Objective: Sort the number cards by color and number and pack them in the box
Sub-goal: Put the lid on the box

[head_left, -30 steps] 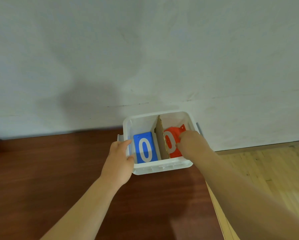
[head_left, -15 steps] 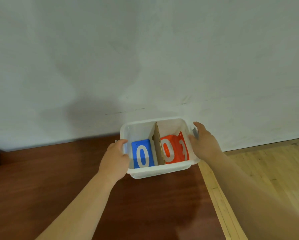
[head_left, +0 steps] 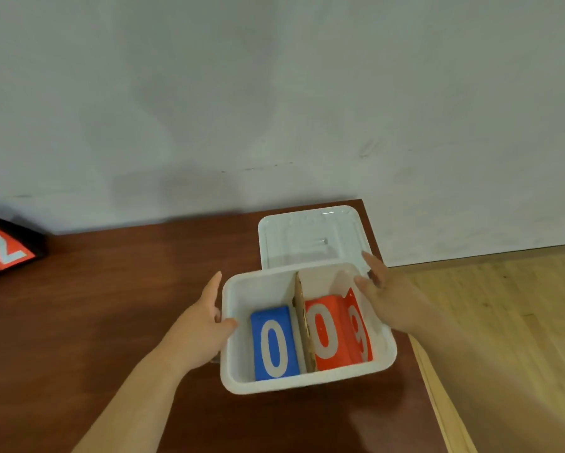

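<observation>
My left hand (head_left: 202,325) pinched the box (head_left: 307,383) wall at nine o'clock, my right hand (head_left: 385,299) at three, and I judged a level pull would keep the cards (head_left: 274,344) sorted.

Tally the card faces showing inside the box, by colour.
Blue: 1, the blue 0 card
Red: 2, the red 0 card and the leaning red card
Total: 3 faces showing; any cards beneath are hidden.
</observation>
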{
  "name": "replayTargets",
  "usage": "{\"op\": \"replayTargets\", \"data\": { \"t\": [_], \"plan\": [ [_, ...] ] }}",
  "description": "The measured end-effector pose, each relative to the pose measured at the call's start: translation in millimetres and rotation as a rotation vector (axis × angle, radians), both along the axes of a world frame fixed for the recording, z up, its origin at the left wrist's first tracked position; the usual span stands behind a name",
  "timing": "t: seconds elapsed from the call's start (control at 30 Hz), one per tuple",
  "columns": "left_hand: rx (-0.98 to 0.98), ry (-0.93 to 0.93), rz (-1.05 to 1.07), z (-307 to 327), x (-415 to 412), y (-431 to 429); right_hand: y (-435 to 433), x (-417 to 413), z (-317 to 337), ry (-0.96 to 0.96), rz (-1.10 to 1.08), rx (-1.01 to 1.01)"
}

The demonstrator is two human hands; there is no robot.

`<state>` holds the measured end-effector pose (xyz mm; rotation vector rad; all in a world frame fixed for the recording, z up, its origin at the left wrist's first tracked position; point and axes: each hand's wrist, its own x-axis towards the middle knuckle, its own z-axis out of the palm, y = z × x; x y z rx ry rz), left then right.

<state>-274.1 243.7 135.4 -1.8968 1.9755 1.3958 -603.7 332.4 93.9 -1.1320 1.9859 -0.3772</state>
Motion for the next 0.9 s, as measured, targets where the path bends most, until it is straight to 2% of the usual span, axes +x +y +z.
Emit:
{"op": "replayTargets", "data": {
  "t": [0.07,0.17,0.3,0.37,0.43,0.5,0.6,0.73,0.83,0.9],
  "plan": [
    [-0.030,-0.075,-0.089,-2,7,3,12,5,-7,-0.010,0.078,0.090],
    [-0.162,-0.212,-0.247,-4,5,-1,20,9,-10,0.017,0.132,0.121],
    [-0.269,-0.283,-0.257,-10,-11,-20,8,9,-4,-0.096,0.110,0.105],
    [-0.273,-0.211,-0.166,-21,-26,-35,-9,8,-4,-0.140,0.016,0.045],
    [-0.174,-0.091,-0.072,-39,-42,-54,-31,2,-16,-0.085,-0.137,-0.030],
    [-0.042,0.001,-0.015,-53,-60,-73,-50,-5,-32,-0.033,-0.224,-0.004],
    [0.129,0.033,0.001,-71,-82,-95,-69,-13,-58,0.011,-0.262,0.107],
    [0.274,0.158,0.092,-92,-97,-114,-87,-13,-65,-0.121,-0.387,0.061],
    [0.305,0.273,0.279,-98,-101,-121,-96,-12,-66,-0.202,-0.524,0.008],
    [0.296,0.413,0.392,-93,-96,-119,-97,-11,-59,-0.266,-0.614,-0.061]
  ]
}}
